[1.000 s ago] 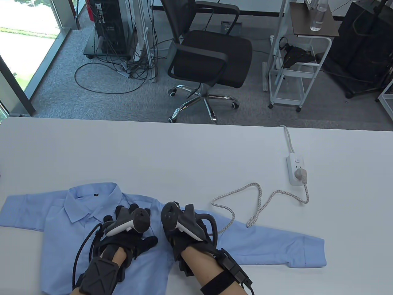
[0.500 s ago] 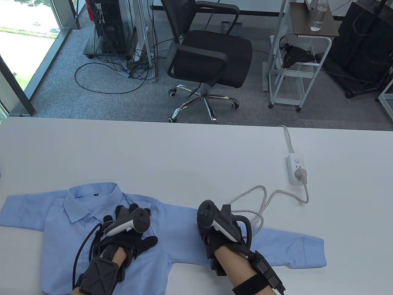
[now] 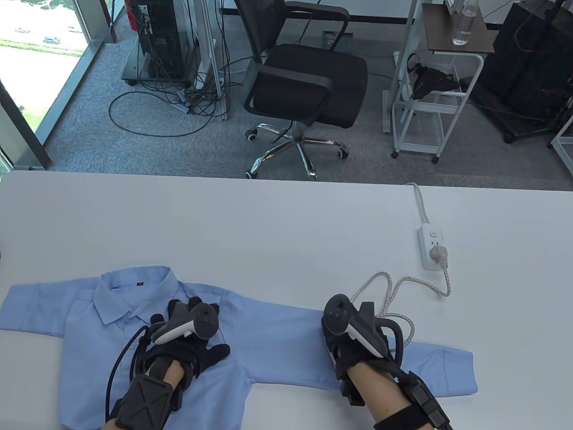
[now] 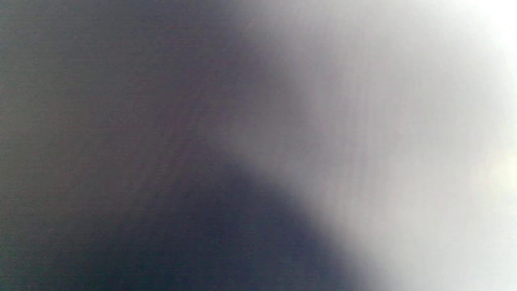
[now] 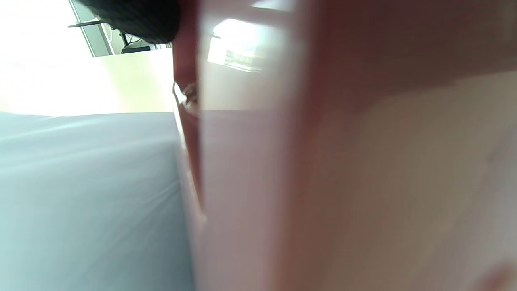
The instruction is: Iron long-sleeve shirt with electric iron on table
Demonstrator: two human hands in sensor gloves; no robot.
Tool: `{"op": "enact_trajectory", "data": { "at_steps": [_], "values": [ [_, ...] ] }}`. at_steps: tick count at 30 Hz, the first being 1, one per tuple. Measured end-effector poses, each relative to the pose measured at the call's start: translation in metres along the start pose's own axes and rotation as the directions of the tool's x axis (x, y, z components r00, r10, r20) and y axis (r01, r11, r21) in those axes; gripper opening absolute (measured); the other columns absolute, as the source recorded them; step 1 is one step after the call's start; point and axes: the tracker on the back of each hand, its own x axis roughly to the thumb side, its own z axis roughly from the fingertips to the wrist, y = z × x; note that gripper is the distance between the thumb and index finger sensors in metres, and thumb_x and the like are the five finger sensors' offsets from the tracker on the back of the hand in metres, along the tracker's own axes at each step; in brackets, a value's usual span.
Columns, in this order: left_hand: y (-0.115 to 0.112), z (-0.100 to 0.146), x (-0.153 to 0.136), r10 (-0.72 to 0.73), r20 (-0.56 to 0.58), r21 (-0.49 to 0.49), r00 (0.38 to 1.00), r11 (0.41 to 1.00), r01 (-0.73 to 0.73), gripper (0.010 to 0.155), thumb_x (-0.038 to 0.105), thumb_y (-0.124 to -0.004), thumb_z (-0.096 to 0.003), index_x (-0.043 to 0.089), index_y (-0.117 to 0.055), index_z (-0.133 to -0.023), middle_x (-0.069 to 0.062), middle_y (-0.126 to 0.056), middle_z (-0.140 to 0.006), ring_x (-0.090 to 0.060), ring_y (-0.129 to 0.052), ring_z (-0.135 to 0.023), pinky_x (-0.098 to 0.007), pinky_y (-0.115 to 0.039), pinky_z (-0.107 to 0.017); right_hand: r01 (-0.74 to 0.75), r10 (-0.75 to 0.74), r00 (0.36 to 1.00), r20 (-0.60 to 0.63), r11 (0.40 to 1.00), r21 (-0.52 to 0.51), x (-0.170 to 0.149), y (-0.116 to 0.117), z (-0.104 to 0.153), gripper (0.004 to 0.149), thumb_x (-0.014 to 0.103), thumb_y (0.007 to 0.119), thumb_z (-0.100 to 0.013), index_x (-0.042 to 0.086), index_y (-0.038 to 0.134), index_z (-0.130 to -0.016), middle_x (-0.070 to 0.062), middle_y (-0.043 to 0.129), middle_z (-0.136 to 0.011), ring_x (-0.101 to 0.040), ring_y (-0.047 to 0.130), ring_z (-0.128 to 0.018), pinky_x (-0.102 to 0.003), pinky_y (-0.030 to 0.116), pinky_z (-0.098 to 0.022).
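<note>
Left wrist view wholly blurred, iron hidden under right hand [image 3: 353, 340], shirt [image 3: 89, 358] hem cut off

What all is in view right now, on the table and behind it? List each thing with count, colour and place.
shirt: one, light blue, flat at the table's near edge, sleeves spread to both sides
table: one, white, across the lower half
power strip: one, white, right side of the table, one plug in it
braided cord: one, white-speckled, from the plug, looping down to the right hand
iron: hidden under the right hand, barely visible
office chair: one, black, on the floor behind the table
shelf cart: one, white frame, right of the chair
clear bottle: one, on the cart top
left hand: black glove, flat on the shirt front
right hand: black glove, on the shirt's outstretched sleeve
</note>
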Motion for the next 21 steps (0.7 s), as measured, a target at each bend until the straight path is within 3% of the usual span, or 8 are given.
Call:
{"op": "enact_trajectory", "data": {
  "at_steps": [10, 21],
  "values": [
    [0.000, 0.000, 0.000, 0.007, -0.008, -0.002, 1.000, 1.000, -0.007, 0.100, 0.077, -0.041, -0.0347, 0.028, 0.022, -0.096, -0.019, 0.030, -0.096, -0.064, 0.016, -0.085, -0.085, -0.005, -0.054, -0.027, 0.024, 0.995, -0.099, 0.999, -0.026, -0.059, -0.007, 0.001, 0.062, 0.049, 0.066, -0.061, 0.013, 0.050, -0.108, -0.005, 0.088, -0.057, -0.014, 0.095, -0.023, -0.041, 0.093, -0.024],
    [0.001, 0.000, -0.001, 0.010, -0.016, 0.001, 1.000, 1.000, -0.010, 0.101, 0.078, -0.041, -0.0342, 0.028, 0.022, -0.096, -0.019, 0.030, -0.096, -0.064, 0.016, -0.085, -0.085, -0.006, -0.054, -0.009, 0.000, 0.962, -0.274, 0.999, -0.033, -0.149, -0.016, 0.006, 0.062, 0.049, 0.066, -0.060, 0.013, 0.051, -0.108, -0.006, 0.088, -0.057, -0.016, 0.095, -0.023, -0.043, 0.092, -0.026]
  ]
}}
